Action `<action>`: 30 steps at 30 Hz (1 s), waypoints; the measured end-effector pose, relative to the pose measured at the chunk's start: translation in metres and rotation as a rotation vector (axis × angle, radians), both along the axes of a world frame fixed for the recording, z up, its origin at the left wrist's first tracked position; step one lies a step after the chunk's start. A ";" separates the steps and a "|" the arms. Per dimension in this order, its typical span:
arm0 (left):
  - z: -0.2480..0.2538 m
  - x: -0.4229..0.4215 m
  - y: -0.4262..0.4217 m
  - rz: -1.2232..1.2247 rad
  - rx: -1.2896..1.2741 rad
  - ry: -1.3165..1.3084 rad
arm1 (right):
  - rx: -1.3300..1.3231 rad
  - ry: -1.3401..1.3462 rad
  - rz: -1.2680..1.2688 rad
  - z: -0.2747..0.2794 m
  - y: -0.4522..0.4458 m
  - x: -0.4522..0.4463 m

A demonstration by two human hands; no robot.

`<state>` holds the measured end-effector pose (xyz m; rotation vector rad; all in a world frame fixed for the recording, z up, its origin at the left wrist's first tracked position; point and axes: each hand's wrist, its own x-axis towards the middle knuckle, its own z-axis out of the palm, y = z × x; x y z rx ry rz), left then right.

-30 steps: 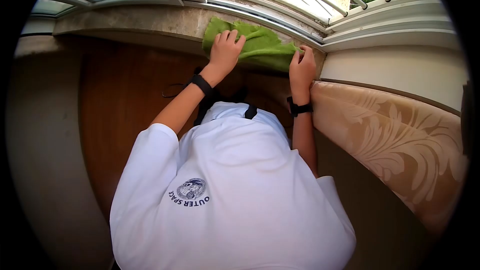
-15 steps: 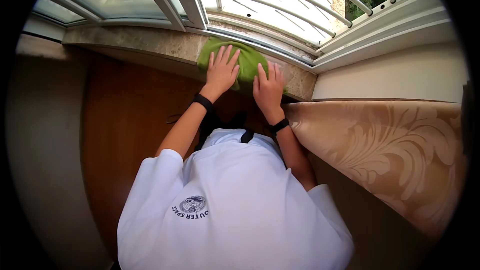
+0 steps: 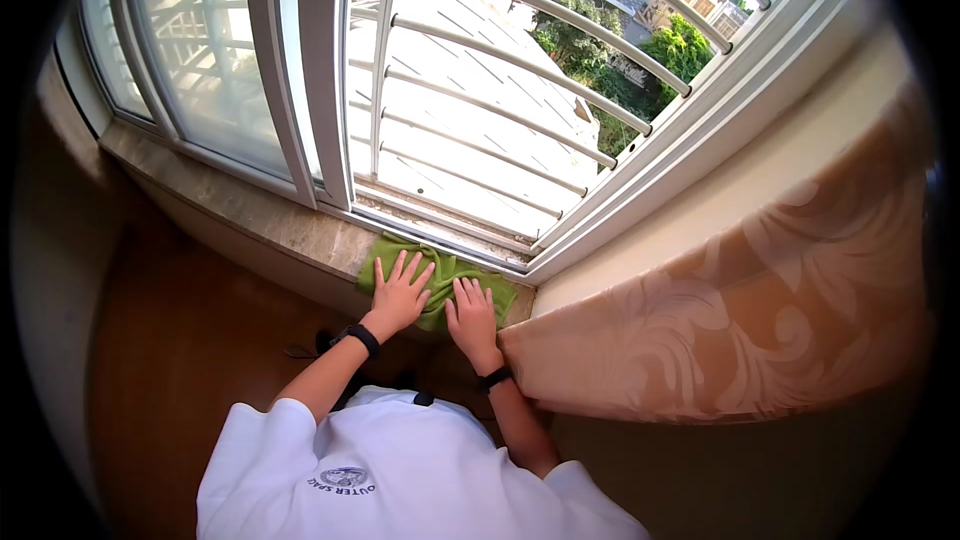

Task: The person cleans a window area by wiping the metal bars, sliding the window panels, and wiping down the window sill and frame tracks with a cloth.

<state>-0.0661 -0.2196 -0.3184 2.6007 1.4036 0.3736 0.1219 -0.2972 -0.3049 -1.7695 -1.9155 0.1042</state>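
A wrinkled green cloth (image 3: 437, 285) lies spread on the stone windowsill (image 3: 300, 240), its near edge hanging a little over the front. My left hand (image 3: 400, 295) rests flat on the cloth's left part with fingers spread. On its right part lies my right hand (image 3: 474, 318), palm down, fingers stretched out and slightly apart. Neither hand grips the cloth; both press on it from above. A black band circles each wrist.
Behind the sill are the window track and white metal bars (image 3: 480, 60). A sliding window panel (image 3: 200, 50) stands at left. A patterned beige curtain (image 3: 700, 310) hangs close by my right forearm. Brown wooden floor (image 3: 180, 360) lies below.
My view has tilted up, showing more of the window and the buildings outside. Both hands stay on the cloth, which now looks flatter and more spread out.
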 end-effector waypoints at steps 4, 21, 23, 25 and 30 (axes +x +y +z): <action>-0.005 0.004 -0.005 0.037 0.023 -0.039 | -0.010 0.003 -0.020 -0.004 -0.020 -0.028; -0.006 -0.013 0.009 -0.029 -0.015 0.027 | -0.103 -0.027 0.160 -0.013 -0.006 -0.004; -0.007 -0.030 0.010 0.017 -0.039 -0.049 | -0.157 -0.028 0.104 -0.007 -0.011 0.001; -0.005 -0.030 0.013 0.072 -0.067 -0.018 | -0.186 -0.045 0.060 -0.010 -0.008 0.007; 0.002 -0.011 0.013 0.196 -0.034 0.009 | -0.263 -0.067 0.116 -0.005 0.019 -0.028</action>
